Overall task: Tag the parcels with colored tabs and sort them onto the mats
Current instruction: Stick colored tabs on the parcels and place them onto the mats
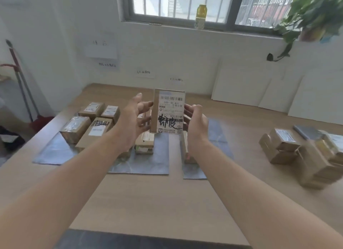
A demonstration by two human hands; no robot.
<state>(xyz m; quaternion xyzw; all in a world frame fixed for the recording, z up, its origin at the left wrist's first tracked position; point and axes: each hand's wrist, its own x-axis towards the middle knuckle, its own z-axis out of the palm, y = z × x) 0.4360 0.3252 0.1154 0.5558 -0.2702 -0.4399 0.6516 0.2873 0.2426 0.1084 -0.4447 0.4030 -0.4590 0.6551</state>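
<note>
1 parcel [168, 111], upright, long axis vertical, label facing camera; held in air over middle mat [159, 161], between both hands. At left edge: left hand [135, 118], fingers spread, fairly straight, tips pressing. At right edge: right hand [194, 122], fingers curled round, gripping. Both equally near. No colored tab visible.

1. Your left hand [133, 122] is bare, and so is the left forearm [74, 174] behind the fingers [146, 105], uncovered right back to the picture's lower edge.
2. Your right hand [195, 124] and right forearm [241, 183] are likewise bare from the fingertips back to the frame's corner.
3. Under the wide lens both forearms look long and tapered, broadest farthest from the fingers and slimmest at the wrists just behind them.
</note>
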